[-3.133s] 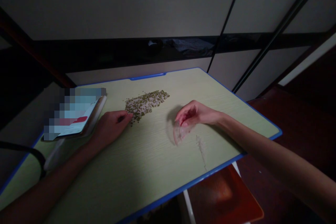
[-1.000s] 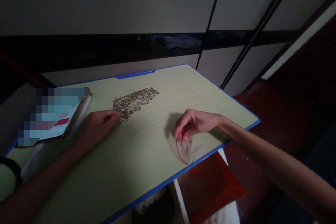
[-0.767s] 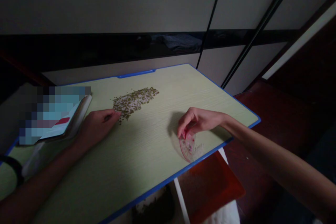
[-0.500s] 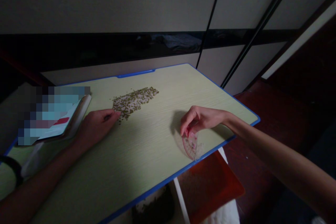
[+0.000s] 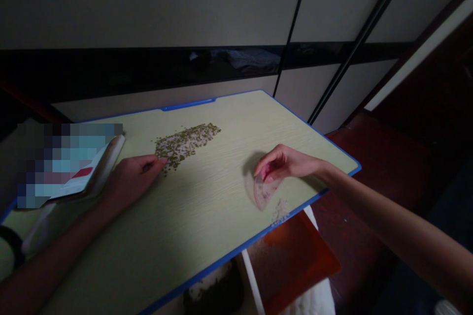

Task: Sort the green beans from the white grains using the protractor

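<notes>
My right hand (image 5: 290,161) pinches a clear, pinkish plastic protractor (image 5: 263,196) by its upper part, tilted over the table's right side. Close to its lower edge, a small patch of white grains (image 5: 281,210) lies at the table's blue rim. My left hand (image 5: 133,177) rests on the tabletop with thumb and fingers closed, fingertips touching the near-left end of a heap of mixed green beans and white grains (image 5: 188,141). Whatever the left fingers may hold is hidden.
On the left stands a tablet (image 5: 83,173), partly blurred out, with a black cable (image 5: 15,243) nearby. Below the front edge of the pale green table (image 5: 177,221) sit an orange-red container (image 5: 305,261) and dark contents mixed with white (image 5: 218,288). Cabinet doors (image 5: 155,5) rise behind.
My right hand has drawn the protractor toward the front edge, bringing the white grains there, and has since lifted it slightly back. My left hand stays by the heap. The view shifted right.
</notes>
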Demonstrator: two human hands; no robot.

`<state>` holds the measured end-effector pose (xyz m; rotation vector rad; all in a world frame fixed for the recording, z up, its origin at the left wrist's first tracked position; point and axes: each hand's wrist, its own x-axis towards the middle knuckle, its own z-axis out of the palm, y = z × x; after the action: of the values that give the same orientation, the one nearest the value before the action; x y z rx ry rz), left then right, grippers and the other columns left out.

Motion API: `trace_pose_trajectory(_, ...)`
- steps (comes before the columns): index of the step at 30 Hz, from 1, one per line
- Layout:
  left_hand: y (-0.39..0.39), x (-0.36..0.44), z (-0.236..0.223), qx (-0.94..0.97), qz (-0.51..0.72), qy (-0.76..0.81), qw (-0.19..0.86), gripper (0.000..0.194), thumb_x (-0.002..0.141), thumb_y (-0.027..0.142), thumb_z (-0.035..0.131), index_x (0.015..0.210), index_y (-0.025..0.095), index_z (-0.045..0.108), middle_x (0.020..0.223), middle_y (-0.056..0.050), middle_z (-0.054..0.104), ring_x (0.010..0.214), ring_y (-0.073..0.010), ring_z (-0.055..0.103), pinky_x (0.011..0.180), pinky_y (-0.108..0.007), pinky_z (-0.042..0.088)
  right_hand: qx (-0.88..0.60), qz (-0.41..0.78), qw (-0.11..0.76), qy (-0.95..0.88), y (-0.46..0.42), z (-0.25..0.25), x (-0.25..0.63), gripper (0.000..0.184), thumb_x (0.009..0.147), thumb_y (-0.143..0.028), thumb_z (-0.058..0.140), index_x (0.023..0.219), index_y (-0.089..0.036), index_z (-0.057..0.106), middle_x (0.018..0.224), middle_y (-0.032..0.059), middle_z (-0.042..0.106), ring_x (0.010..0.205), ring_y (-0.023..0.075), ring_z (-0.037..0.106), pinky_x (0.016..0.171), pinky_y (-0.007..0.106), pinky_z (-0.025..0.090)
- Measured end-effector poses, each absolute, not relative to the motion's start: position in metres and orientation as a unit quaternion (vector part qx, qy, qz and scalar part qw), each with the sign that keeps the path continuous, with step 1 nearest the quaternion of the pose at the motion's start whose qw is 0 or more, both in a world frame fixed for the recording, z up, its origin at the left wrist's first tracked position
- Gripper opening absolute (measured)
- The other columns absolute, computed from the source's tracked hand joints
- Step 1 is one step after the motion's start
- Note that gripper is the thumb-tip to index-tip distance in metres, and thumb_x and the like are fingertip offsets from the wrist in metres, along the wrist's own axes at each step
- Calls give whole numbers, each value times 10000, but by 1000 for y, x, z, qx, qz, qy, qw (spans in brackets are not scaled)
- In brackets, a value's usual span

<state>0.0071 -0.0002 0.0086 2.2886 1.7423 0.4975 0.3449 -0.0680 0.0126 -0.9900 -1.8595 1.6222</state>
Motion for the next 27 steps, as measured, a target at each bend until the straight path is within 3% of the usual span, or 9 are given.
trace_pose_trajectory(8,1,5,7,783,170,588,110,402,761,501,353,493,202,372,433,56,349,475,-122,389,498,-232,243,-437,477,299,-702,-97,7,347,232,685,-215,689,900,-128,676,678,-8,606,586,76,514,547,201,429)
trace_pose_trajectory(27,-1,7,9,780,166,594,106,391,752,501,353,503,201,385,435,51,364,483,-126,399,497,-229,241,-470,450,304,-696,-119,8,352,219,673,-222,690,867,-120,681,664,5,610,559,87,501,532,218,420)
